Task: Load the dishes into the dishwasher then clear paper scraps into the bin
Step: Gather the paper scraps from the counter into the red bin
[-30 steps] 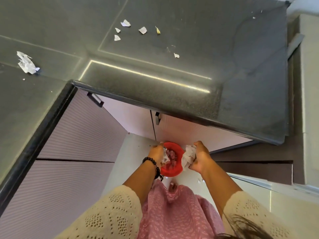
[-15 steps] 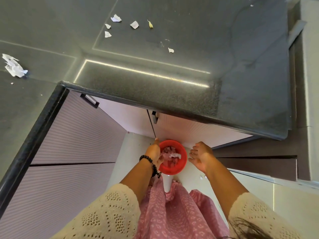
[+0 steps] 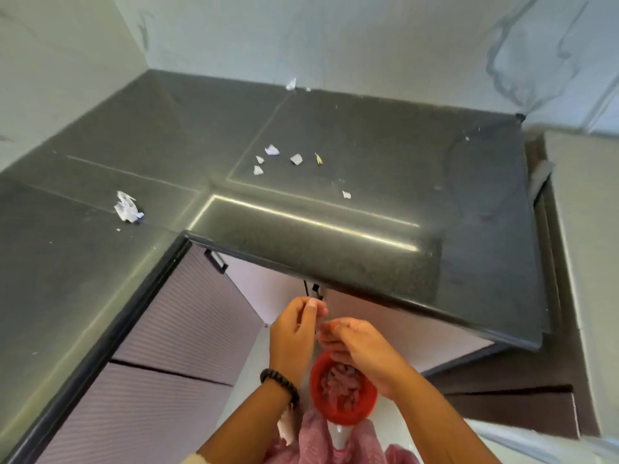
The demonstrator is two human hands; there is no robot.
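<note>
The red bin (image 3: 343, 393) sits low down on the floor, right in front of you, just below your hands. It is round and open at the top, and it holds a pile of crumpled paper (image 3: 340, 385). Your right wrist covers a bit of its right rim.

Your left hand (image 3: 294, 333) is above the bin, a little to the left. Its fingers are bent and the tips come close together near the thumb. You cannot tell if they pinch anything. A dark bead bracelet (image 3: 279, 383) goes round that wrist.

Your right hand (image 3: 358, 346) is just beside the left one, with the fingertips of both hands almost meeting. Its fingers are loosely curled, and nothing shows inside them.

Farther away, above your hands, is the dark counter (image 3: 368, 262), shaped like a corner. More paper still lies on it. A big crumpled scrap (image 3: 126, 207) lies on the left part. A small bunch of little white scraps (image 3: 272, 150) lies in the middle, with a tiny yellow bit (image 3: 319, 159) to their right. One more small scrap (image 3: 346, 194) lies nearer to you. Another scrap (image 3: 291, 84) sits at the far edge, against the pale wall (image 3: 368, 38).

Under the counter on the left are ribbed cabinet doors (image 3: 160, 329) with a dark handle (image 3: 216, 261).
</note>
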